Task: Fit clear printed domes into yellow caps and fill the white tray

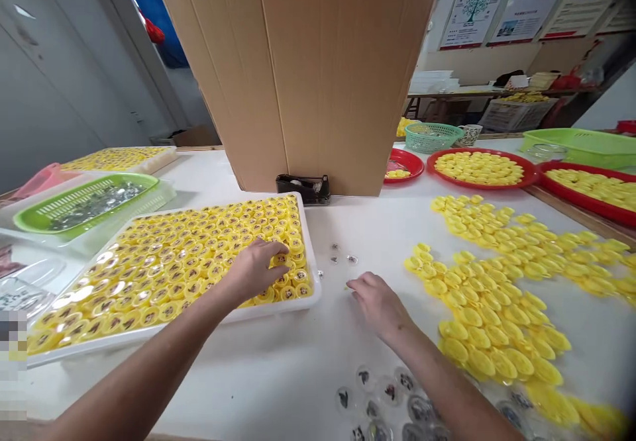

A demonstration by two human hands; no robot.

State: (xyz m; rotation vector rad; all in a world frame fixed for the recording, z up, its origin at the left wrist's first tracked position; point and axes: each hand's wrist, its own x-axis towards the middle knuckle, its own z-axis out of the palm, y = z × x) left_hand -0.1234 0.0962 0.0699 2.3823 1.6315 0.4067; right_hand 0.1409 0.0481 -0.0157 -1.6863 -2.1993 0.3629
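My left hand (259,267) is over the right part of a white tray (311,255) filled with round yellow pieces (199,262) bearing small printed pictures. Its thumb and forefinger are apart, around one of the yellow pieces. On the white table, right of the tray, my right hand (373,295) has its fingertips pressed together near the surface; whatever is between them is too small to make out. Just beyond it lie several small clear discs (352,259). Nearer the front edge are larger clear domed pieces (390,391) with pictures inside.
Plain yellow pieces (491,308) spread over the right side. Red plates (531,175) hold more behind them. A large cardboard box (308,77) stands at the back, with a black tape dispenser (304,189) before it. A green basket (30,219) sits at left.
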